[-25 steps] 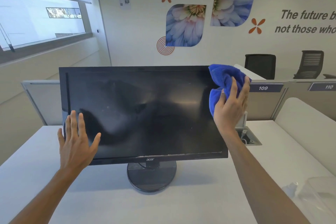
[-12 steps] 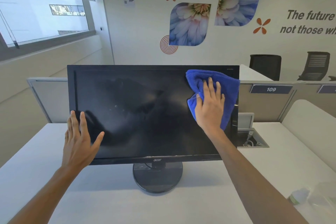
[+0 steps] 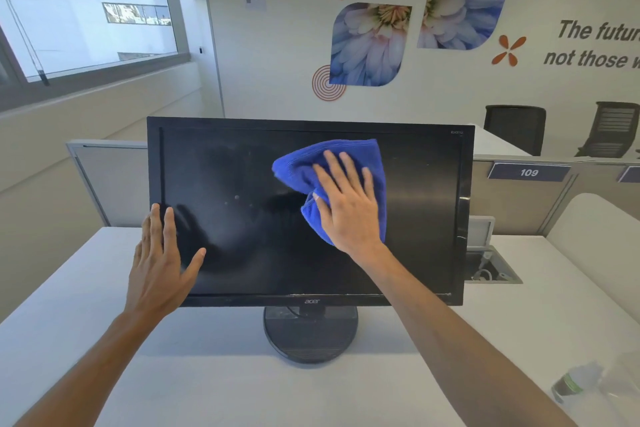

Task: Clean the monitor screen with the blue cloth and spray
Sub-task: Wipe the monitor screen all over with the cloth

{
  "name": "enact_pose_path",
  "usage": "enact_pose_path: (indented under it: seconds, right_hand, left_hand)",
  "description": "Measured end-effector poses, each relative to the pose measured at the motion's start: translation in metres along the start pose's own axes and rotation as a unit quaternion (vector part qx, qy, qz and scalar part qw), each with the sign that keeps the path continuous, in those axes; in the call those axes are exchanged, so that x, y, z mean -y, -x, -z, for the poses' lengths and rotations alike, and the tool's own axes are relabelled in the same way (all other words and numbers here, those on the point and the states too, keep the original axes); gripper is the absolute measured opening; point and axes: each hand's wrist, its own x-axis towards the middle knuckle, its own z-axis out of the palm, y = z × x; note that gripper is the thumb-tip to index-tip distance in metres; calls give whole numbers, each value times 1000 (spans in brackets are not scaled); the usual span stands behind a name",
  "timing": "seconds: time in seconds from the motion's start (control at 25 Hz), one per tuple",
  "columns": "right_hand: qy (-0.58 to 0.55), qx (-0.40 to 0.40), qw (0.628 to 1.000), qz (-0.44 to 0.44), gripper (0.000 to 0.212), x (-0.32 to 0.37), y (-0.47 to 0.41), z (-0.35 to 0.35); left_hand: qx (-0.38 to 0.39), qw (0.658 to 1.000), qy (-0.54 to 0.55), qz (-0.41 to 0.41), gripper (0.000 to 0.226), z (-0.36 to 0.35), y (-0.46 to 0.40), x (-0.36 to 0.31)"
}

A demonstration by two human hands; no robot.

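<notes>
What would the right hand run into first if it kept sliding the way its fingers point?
The right hand points up the monitor screen over the blue cloth. It would probably meet the top bezel first; nothing else shows in that line.

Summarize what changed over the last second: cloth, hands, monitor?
The right hand swept the blue cloth leftward, from the monitor's upper right edge to the upper middle of the screen, fingers now spread flat on it rather than bunching it. Nothing was released. The left hand stayed flat at the lower left of the screen; the monitor stayed on the desk.
</notes>
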Motion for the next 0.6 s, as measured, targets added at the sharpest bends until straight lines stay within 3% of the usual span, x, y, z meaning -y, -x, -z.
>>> enact_pose_path:
  seconds: [0.08,0.16,0.32,0.6]
  right_hand:
    - [26,-26,995,-92,52,-11,-1,5]
    - [17,-10,991,-129,61,-10,0,2]
    - [4,8,995,-101,72,19,-9,-13]
    - [-14,18,1000,21,59,93,-50,-36]
  left_hand:
    - [2,1000,1,7,90,1,2,4]
    - [-1,1000,22,9,86,1,4,6]
    - [-9,996,86,-7,88,3,4,4]
    - [-34,991,128,-33,81,3,6,15]
